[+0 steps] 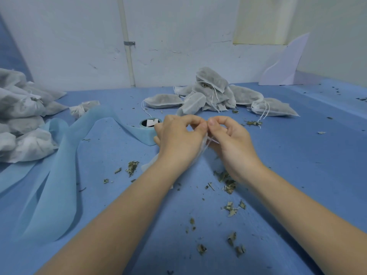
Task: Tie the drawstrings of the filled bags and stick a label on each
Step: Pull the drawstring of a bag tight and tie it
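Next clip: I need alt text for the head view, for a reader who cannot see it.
Both hands, left hand and right hand, pinch thin white drawstrings above a blue table littered with dried leaf scraps. A pile of filled grey mesh bags lies behind, whiter bundled bags sit far left, and a pale blue label roll trails its backing strip.

Soft, even, cool light, bluish cast overall. Faint shadows only, beneath forearms and under the bags (pixel 208 92) on the worktop (pixel 297 155). No glare. Strong wide-angle bend: pipe (pixel 127 42) leaning, worktop edges curving upward toward both sides. Slight motion blur at the fingertips (pixel 204 126) and along the threads. Leaf crumbs (pixel 230 183) sharp centre, softer near the bottom edge.
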Available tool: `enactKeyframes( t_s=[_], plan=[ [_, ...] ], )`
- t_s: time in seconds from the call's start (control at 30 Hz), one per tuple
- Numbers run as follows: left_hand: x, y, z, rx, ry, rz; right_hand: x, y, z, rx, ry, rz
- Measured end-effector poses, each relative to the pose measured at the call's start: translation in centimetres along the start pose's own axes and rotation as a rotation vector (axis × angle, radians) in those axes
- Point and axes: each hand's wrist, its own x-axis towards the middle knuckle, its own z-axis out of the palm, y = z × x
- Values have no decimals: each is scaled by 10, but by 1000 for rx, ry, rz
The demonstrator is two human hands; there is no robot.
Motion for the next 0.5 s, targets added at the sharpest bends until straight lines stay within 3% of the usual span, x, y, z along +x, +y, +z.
enactKeyframes(
  t_s=[0.1,0.23,0.5],
  plan=[
    [0,5,-4,-103,-36,-49,0,2,4,-42,44,-23],
    [1,11,-5,-59,-10,-85,-1,2,4,-143,94,-104],
    [14,9,-19,-137,203,-80,2,-7,5,-352,115,-215]
  ],
)
